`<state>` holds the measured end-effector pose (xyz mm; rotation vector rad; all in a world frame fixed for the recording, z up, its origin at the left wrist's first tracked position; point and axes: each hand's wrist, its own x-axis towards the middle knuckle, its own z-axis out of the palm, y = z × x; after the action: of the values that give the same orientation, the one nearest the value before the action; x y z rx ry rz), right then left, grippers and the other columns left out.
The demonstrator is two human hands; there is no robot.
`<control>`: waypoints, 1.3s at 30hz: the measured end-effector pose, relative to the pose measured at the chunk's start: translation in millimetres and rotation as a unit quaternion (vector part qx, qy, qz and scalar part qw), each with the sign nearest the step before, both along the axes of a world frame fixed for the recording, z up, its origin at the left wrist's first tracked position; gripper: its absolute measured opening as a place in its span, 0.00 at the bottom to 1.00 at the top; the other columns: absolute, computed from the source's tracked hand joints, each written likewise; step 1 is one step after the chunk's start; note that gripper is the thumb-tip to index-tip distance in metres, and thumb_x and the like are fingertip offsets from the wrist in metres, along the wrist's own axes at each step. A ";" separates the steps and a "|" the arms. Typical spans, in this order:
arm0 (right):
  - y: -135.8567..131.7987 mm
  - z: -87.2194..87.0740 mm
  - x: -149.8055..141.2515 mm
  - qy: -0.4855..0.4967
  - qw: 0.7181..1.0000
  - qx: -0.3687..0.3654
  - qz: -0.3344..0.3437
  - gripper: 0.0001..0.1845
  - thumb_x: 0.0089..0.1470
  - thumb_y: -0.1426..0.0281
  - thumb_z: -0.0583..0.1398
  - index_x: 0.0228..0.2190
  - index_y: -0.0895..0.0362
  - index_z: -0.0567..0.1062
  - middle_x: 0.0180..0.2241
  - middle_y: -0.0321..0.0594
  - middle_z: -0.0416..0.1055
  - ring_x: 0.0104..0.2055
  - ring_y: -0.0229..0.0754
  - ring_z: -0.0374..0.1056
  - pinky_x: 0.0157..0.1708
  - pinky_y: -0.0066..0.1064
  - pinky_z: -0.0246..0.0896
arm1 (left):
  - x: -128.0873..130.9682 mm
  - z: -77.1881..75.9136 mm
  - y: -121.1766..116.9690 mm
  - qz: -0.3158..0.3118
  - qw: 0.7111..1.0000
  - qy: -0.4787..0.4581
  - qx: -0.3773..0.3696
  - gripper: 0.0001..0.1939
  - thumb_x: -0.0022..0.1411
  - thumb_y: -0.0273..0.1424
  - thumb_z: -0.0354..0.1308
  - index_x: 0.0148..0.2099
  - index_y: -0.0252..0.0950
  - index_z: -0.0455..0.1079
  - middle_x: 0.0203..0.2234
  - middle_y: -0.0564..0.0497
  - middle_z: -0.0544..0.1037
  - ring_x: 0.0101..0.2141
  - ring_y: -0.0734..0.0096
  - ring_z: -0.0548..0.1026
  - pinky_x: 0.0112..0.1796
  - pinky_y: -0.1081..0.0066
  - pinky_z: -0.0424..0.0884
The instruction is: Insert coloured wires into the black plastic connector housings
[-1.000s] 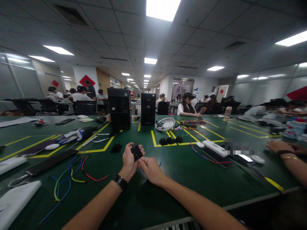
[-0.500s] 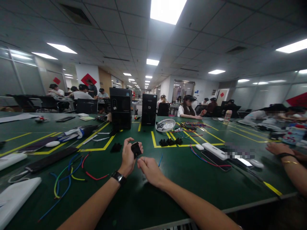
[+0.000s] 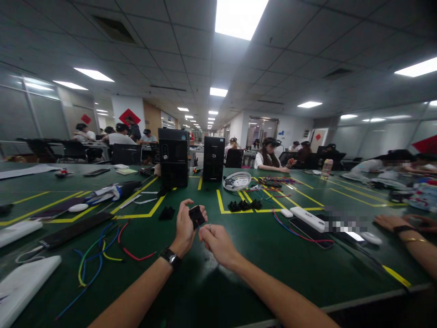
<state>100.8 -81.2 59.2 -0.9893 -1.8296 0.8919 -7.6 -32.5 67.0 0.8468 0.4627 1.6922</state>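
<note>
My left hand is closed around a small black block-shaped part, its exact kind unclear, held above the table. Close below it, my right hand pinches a blue wire; a short bit of it shows between my fingertips and the black part. Whether the wire's end sits inside the part I cannot tell. Similar black parts lie on the table: one left of my left hand, and several in a row beyond my right hand. Loose blue, green, yellow and red wires lie to my left.
Two black computer towers stand upright at the back of the green table. A white basket-like cover and a bundle of wires lie beyond. A white power bank is right. Another person's hand rests at far right.
The view has shifted slightly. The black part is turned a little, showing more of its face toward me. My right hand stays pinched on the wire close to it.
</note>
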 end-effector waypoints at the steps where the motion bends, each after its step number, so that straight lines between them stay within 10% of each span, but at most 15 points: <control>1: 0.0 -0.9 0.5 -0.010 1.000 0.018 -0.002 0.16 0.60 0.67 0.49 0.23 0.58 0.66 0.16 0.28 0.54 0.19 0.31 0.51 0.21 0.22 0.45 | 1.0 2.2 -2.0 -0.009 1.000 -0.008 -0.005 0.12 0.57 0.33 0.50 0.44 0.41 0.56 0.25 0.53 0.72 0.24 0.70 0.72 0.25 0.69 0.69; 5: -0.1 -2.9 0.1 -0.068 0.994 0.084 -0.013 0.18 0.60 0.66 0.49 0.21 0.58 0.66 0.17 0.29 0.57 0.21 0.31 0.53 0.24 0.24 0.45 | 4.1 8.8 -8.7 -0.055 0.996 -0.037 -0.054 0.12 0.56 0.32 0.51 0.43 0.40 0.55 0.22 0.54 0.71 0.21 0.73 0.70 0.23 0.71 0.67; 11: -4.0 11.8 1.8 -0.002 0.999 -0.024 0.033 0.14 0.59 0.66 0.50 0.25 0.58 0.68 0.15 0.27 0.52 0.17 0.31 0.48 0.19 0.23 0.42 | 1.6 5.4 -4.9 -0.012 0.999 -0.026 -0.025 0.13 0.57 0.37 0.52 0.43 0.41 0.56 0.25 0.53 0.72 0.24 0.70 0.73 0.25 0.70 0.69; 32: 2.2 -19.1 -6.4 -0.195 0.962 0.171 -0.079 0.17 0.61 0.69 0.48 0.25 0.57 0.70 0.21 0.36 0.67 0.24 0.34 0.61 0.26 0.25 0.48 | 9.9 -2.0 -3.3 -0.049 0.992 -0.067 -0.093 0.13 0.55 0.32 0.51 0.43 0.39 0.55 0.23 0.53 0.70 0.20 0.72 0.70 0.22 0.70 0.68; 39: -3.2 -2.8 -1.8 -0.121 0.978 0.153 -0.073 0.18 0.61 0.69 0.47 0.24 0.57 0.70 0.19 0.33 0.64 0.22 0.33 0.59 0.25 0.24 0.48 | 4.8 2.9 0.2 -0.031 0.999 -0.008 0.003 0.10 0.58 0.34 0.50 0.43 0.41 0.55 0.24 0.53 0.71 0.23 0.70 0.72 0.24 0.70 0.69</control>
<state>99.0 -84.4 56.4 -1.0525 -1.9916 0.3981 -2.7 -32.3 69.9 0.8439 0.4176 1.6432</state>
